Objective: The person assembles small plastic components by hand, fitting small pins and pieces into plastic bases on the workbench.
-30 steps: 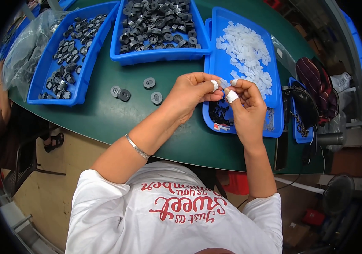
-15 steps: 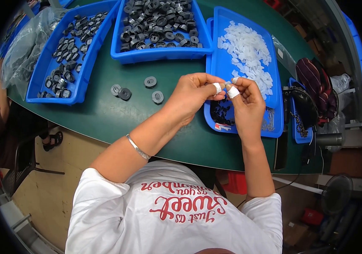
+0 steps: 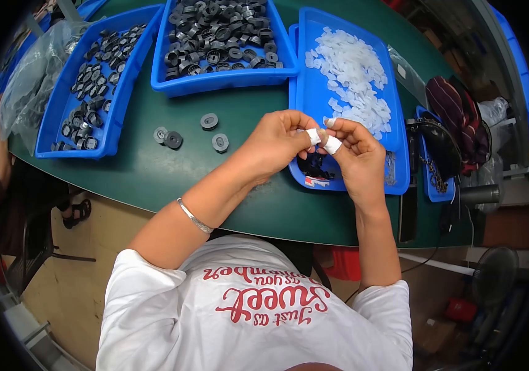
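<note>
Left hand [image 3: 280,139] pinched closed, right hand [image 3: 360,151] grip unclear, contents hidden, above lower blue tray's [image 3: 402,170] near-left corner; white pieces [image 3: 354,80] look light, slippery, best edge-gripped.

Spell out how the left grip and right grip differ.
A silver bracelet circles the left grip's forearm; none shows on the right grip's.
The left grip's forearm slants in from the lower left, while the right grip's rises nearly upright.
The left grip is mostly over the green table, the right grip over the stacked blue trays.
Both show a white thumb wrap and pinched fingers.
</note>
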The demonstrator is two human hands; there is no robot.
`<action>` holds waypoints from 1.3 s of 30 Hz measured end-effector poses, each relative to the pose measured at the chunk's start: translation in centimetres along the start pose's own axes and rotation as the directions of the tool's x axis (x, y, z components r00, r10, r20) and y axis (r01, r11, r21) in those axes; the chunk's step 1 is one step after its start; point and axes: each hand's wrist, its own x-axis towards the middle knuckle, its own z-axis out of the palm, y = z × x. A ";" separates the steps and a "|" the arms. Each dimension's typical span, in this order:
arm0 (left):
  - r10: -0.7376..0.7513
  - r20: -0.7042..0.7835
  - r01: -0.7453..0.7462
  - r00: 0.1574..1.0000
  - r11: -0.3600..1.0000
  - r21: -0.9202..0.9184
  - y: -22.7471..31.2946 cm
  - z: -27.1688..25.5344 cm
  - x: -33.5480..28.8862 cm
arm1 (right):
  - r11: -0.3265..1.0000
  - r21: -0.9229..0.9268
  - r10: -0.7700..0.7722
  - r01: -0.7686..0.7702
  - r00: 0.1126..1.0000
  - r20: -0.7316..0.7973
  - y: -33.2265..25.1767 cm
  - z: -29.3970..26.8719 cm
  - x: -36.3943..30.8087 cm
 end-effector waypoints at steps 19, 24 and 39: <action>0.032 0.004 -0.032 0.999 0.994 0.109 -0.6 -0.2 0.2 | 0.988 0.082 0.125 -0.128 0.991 0.042 -0.4 -0.3 0.8; 0.081 -0.071 -0.083 0.994 0.996 -0.033 0.2 -0.4 0.1 | 0.964 -0.193 0.214 -0.184 0.965 0.150 -1.9 -2.8 1.5; -0.027 -0.073 0.022 0.997 0.997 -0.073 0.6 -0.2 0.0 | 0.356 -0.866 -0.042 0.352 0.931 0.362 0.4 -3.1 0.6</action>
